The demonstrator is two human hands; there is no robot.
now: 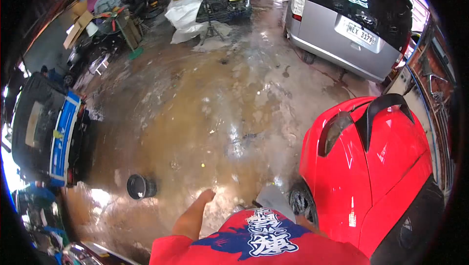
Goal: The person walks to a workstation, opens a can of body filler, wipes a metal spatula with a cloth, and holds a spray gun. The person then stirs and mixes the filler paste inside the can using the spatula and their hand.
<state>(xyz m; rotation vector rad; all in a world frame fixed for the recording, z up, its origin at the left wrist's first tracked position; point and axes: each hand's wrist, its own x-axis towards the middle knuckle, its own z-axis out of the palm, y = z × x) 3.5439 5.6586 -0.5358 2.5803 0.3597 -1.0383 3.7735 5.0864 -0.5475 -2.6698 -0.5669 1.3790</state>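
In the head view, the left hand is held out over the wet floor, its fingers seemingly curled; whether anything is gripped cannot be told. The right hand is only partly shown beside the wheel of the red car, so its spread and any contact cannot be made out. The car is placed along the right side, its body to be judged heavy and stiff, its glossy panels slick if wet and easily scratched; a palm would best be laid flat there, while a firmer hold would be offered by the tyre. The black bucket is set on the floor left of the left hand, well apart from it, apparently upright. It is judged light unless filled, which cannot be seen, and would best be taken by the rim.
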